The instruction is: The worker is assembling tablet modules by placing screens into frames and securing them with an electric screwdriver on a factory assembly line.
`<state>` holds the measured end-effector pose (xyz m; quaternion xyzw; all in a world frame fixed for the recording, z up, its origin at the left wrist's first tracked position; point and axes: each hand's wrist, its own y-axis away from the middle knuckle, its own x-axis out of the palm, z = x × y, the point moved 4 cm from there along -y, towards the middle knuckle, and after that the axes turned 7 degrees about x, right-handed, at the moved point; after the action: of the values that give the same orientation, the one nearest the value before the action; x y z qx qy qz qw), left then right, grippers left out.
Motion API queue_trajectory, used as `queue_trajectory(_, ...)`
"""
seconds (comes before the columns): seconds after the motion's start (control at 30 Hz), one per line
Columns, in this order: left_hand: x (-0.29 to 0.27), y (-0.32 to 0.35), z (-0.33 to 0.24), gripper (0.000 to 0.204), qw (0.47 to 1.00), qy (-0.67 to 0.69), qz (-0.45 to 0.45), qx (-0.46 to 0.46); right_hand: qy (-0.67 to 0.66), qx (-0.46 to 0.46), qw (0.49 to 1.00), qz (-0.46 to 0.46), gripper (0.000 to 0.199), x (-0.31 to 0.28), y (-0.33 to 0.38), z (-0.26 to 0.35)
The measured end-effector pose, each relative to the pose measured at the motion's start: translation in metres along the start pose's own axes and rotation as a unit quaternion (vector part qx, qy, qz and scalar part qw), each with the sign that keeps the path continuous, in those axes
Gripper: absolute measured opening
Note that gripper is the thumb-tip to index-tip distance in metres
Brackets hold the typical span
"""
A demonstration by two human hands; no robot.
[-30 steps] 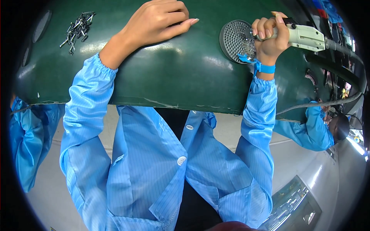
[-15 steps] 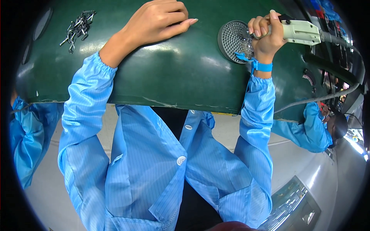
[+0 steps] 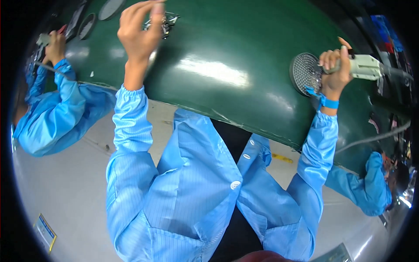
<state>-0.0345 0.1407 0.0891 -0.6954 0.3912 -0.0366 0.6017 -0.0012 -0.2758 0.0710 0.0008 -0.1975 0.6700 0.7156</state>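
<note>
At two o'clock, an off-white, barrel-shaped plastic power tool (image 3: 365, 67) is gripped by the closed right hand (image 3: 335, 81), with a round dark-grey dimpled dish (image 3: 299, 70) at its nine o'clock; it is judged stiff and fairly heavy, best held around the barrel. At eleven o'clock, a pile of small black-and-silver parts (image 3: 169, 24), probably light, hard and slippery, best pinched singly, is partly hidden by the blurred left hand (image 3: 139, 35), whose grip cannot be told.

We get bright light, with strong white glare on the green tabletop (image 3: 196, 102) and fainter shine to left and right. The left hand (image 3: 139, 37) is blurred; fisheye distortion bows the tabletop's near edge, and the corners fall black.
</note>
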Motion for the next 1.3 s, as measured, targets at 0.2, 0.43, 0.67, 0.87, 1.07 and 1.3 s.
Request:
queue_trajectory(0.2,-0.003,0.050,0.083,0.072,0.963,-0.047,0.250,-0.091,-0.027,0.003,1.000,0.015,0.025,0.018,-0.002,-0.001)
queue_trajectory(0.43,0.036,0.050,0.042,0.045,0.959,-0.023,0.281,-0.005,0.026,-0.020,0.999,0.005,0.026,0.021,0.003,0.009)
queue_trajectory(0.67,0.031,0.034,0.024,0.044,0.975,-0.011,0.222,0.010,-0.021,-0.010,1.000,-0.010,0.017,0.011,0.007,0.010)
queue_trajectory(0.87,0.031,0.013,-0.008,0.014,0.993,0.026,0.106,0.045,-0.025,0.001,1.000,-0.017,0.018,0.007,0.009,0.008)
queue_trajectory(1.07,0.085,-0.008,-0.055,0.007,0.978,0.076,0.146,0.131,0.037,-0.002,0.999,-0.021,0.023,0.007,0.006,0.011)
queue_trajectory(1.3,0.166,-0.003,-0.119,0.007,0.951,0.259,0.124,0.115,-0.011,0.016,0.999,-0.028,0.017,0.003,-0.002,0.011)
